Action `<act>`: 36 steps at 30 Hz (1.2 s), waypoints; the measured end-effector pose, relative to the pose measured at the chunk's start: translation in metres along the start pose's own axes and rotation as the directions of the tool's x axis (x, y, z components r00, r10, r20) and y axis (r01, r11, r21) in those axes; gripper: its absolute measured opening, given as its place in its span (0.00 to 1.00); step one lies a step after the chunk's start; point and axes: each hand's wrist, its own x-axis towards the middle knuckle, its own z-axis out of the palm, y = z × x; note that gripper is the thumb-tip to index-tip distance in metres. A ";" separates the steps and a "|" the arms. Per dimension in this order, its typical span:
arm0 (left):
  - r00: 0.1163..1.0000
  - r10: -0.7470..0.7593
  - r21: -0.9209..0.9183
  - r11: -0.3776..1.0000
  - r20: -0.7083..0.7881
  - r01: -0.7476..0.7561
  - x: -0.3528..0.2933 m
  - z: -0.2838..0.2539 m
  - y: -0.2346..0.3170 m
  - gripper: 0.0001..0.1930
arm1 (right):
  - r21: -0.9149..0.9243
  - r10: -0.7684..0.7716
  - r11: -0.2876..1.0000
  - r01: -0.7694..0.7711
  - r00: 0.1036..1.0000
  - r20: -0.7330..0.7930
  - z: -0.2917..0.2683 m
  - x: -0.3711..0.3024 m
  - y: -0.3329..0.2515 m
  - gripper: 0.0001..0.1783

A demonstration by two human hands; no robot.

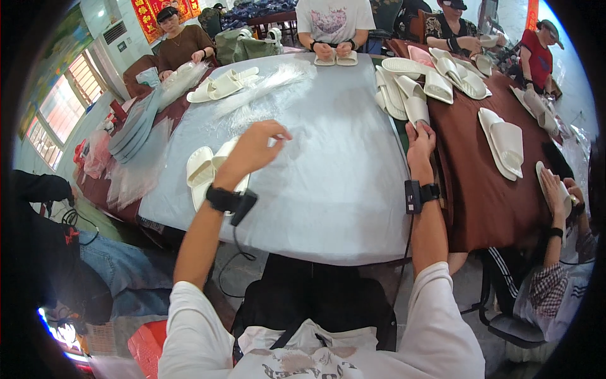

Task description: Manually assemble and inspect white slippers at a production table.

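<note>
Over the left part of the pale blue-grey table cover (328, 208) hovers my left hand (257, 146), empty, its fingers loosely curved and apart. Below and partly behind it lies a pair of white slippers, of which the left slipper (201, 169) shows best; my wrist and forearm cover part of the other. At the table's right edge my right hand (420, 140) is closed on the near end of a white slipper (415, 104). That slipper rests against a pile of more white slippers (391, 95).
Another white slipper pair (224, 85) lies far left beside clear plastic bags (265, 91). A brown-covered table (467, 208) adjoins on the right, with slippers (503, 142) on it. Co-workers sit around, one across handling slippers (336, 59). Cables hang from both my wrist devices.
</note>
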 end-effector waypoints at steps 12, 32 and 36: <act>0.983 -0.047 -0.471 0.881 -0.176 -0.042 0.073 0.094 -0.004 0.24 | 0.116 0.061 0.986 -0.121 0.903 0.425 0.012 -0.028 -0.011 0.14; 0.724 -0.473 -0.775 0.617 -0.503 -0.135 0.069 0.134 -0.018 0.38 | -0.599 0.172 0.657 0.459 0.681 0.711 0.054 -0.101 0.014 0.21; 0.782 -0.307 -0.646 0.748 -0.542 -0.154 0.066 0.135 -0.004 0.39 | -0.721 -0.009 0.309 0.620 0.760 0.650 0.047 -0.103 0.031 0.36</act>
